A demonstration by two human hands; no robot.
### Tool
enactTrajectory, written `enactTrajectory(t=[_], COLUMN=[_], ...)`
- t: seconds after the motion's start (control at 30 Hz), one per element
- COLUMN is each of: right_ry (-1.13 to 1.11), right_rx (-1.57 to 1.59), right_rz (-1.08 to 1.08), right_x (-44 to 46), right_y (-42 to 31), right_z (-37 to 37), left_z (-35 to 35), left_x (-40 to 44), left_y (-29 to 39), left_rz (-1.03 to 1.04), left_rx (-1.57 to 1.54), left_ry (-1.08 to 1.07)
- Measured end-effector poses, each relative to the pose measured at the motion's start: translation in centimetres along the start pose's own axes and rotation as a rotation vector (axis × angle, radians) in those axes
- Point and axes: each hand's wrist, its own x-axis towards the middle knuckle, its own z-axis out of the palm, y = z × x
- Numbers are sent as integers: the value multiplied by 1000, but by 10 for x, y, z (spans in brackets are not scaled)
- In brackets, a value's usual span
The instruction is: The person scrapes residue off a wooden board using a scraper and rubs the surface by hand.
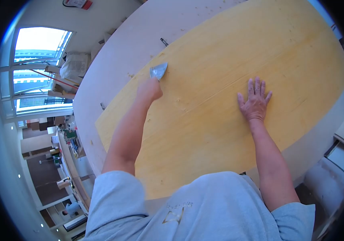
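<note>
My left hand (149, 89) is closed around the handle of a putty knife (158, 70), whose wide metal blade points up and away, near the far left edge of a large yellowish wooden sheet (204, 132). Flat on the same sheet, further right, lies my right hand (254, 105) with its fingers spread and nothing in it. Beneath the sheet is a larger pale board or tabletop (111, 60). Small crumbs and thin streaks show on the yellow surface. The knife's handle is mostly hidden in my fist.
A small dark clip-like object (164, 41) lies on the pale surface. Beyond the left edge are windows, a whitish sack (75, 65), and a long cluttered bench (72, 164). Another person (71, 208) is far off at lower left. Pale panels (342, 158) stand at the right.
</note>
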Motion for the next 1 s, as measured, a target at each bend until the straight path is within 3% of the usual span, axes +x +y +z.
enactTrajectory(t=[0.27,0.53,0.73,0.9,1.0], right_ry=[25,-8,-50,-23,-19], right_rx=[-15,-1,16,15,22], right_rz=[-9,4,13,4,4], right_x=[1,-1,-2,-2,-1], right_y=[0,-5,-10,1,3], right_z=[1,-10,-20,2,-1], left_z=[0,20,2,14,25], left_x=[62,7,87,25,51], left_y=[5,6,-8,-15,-20], left_rz=[-50,8,56,188,189], left_rx=[-101,-59,-93,45,-5], left_ry=[66,78,73,130,142])
